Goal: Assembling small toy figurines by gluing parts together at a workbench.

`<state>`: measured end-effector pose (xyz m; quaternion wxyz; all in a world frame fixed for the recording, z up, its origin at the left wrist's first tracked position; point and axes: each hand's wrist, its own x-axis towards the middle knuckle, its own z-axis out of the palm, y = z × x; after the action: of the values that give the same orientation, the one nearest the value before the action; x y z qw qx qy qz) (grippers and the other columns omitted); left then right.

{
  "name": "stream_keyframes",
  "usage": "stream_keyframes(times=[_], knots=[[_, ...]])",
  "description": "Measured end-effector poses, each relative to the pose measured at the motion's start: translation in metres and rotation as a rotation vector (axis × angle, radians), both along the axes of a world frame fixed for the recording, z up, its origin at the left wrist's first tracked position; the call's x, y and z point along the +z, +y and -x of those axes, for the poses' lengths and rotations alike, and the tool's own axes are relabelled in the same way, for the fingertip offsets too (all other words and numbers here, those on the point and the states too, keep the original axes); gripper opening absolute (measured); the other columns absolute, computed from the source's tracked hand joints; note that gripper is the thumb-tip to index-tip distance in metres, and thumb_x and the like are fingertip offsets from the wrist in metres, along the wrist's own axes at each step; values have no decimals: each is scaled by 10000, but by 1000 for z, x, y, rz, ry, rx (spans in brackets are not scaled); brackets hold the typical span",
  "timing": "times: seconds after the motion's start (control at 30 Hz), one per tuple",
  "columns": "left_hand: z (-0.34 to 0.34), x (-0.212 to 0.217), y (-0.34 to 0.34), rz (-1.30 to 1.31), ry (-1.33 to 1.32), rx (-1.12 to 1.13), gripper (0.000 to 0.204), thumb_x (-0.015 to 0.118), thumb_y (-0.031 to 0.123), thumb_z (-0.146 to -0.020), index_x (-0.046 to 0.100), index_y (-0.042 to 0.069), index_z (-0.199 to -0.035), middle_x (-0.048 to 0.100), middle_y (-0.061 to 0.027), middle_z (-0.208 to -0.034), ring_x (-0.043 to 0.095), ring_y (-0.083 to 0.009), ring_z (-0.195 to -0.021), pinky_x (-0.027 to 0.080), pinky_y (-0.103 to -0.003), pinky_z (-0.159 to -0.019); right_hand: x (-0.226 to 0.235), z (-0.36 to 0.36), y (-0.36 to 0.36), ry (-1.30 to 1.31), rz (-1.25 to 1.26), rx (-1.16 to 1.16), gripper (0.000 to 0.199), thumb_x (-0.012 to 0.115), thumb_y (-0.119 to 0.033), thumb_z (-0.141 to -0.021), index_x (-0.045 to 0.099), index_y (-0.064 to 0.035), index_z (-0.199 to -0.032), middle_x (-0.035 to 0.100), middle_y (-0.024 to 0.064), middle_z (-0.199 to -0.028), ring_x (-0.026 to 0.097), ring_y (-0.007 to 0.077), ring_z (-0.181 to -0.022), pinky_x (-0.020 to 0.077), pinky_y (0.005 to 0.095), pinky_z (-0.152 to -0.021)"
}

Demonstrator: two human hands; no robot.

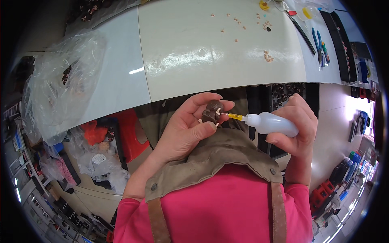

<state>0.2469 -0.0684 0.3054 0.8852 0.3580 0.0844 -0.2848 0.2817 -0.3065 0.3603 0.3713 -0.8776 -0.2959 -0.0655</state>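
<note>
Figurine [211, 113], brown: being gripped between thumb and fingers of the left hand [187, 127], just off the near edge of the desk [182, 75]. Being clasped in the curled fingers of the right hand [298, 125]: translucent squeeze bottle [273, 123], aiming a yellow nozzle [236, 117] at the figurine; contact too small to tell. Lying near the desk's right edge: blue-handled pliers [319, 45]; toward the far edge: pale pieces [236, 19].

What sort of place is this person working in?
Probably a workshop or assembly room: a yellow-tipped squeeze bottle is held at a small brown figure, tiny pale pieces lie scattered on the worktable, and a blue-handled tool lies toward its right end.
</note>
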Motion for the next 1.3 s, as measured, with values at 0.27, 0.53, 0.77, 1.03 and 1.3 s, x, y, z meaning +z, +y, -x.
stream_keyframes(times=[0.27, 0.53, 0.77, 1.03, 1.3], knots=[[0, 0, -1, -42, 9, 41, 603, 757, 215, -748, 444, 75, -1243, 550, -134, -1190, 513, -199, -1126, 393, -330, -985, 1, -3, 4, -50, 58, 26, 417, 785, -425, -584, 606, -81, -738, 561, -2, -642, 465, 154, -514, 325, 282, -498], [-1, 0, 2, -60, -7, 35, 591, 759, 169, -741, 445, 62, -1230, 548, -142, -1182, 517, -197, -1117, 393, -328, -986, 3, -4, 8, -54, 120, 46, 405, 786, -419, -575, 600, -89, -718, 521, -2, -620, 458, 156, -511, 319, 285, -497], [-3, 0, 4, -76, -17, 37, 566, 738, 97, -743, 443, 62, -1225, 548, -138, -1181, 524, -187, -1103, 403, -309, -969, 6, -6, 11, -72, 144, 45, 405, 787, -416, -577, 593, -85, -710, 508, 1, -613, 453, 157, -509, 318, 287, -496], [-1, -1, -4, -237, -211, 83, 513, 710, -15, -737, 456, 45, -1179, 544, -106, -1161, 535, -150, -1043, 421, -288, -930, 8, -2, 6, -148, 188, 60, 446, 793, -409, -545, 575, -66, -726, 500, 10, -607, 442, 171, -501, 316, 293, -484], [-2, -5, -5, -382, -397, 106, 498, 740, 28, -734, 489, 44, -1165, 558, -68, -1107, 553, -127, -988, 427, -285, -905, 1, 2, 3, -159, 155, 26, 456, 792, -423, -544, 578, -68, -735, 509, 2, -612, 446, 166, -504, 329, 290, -482]])
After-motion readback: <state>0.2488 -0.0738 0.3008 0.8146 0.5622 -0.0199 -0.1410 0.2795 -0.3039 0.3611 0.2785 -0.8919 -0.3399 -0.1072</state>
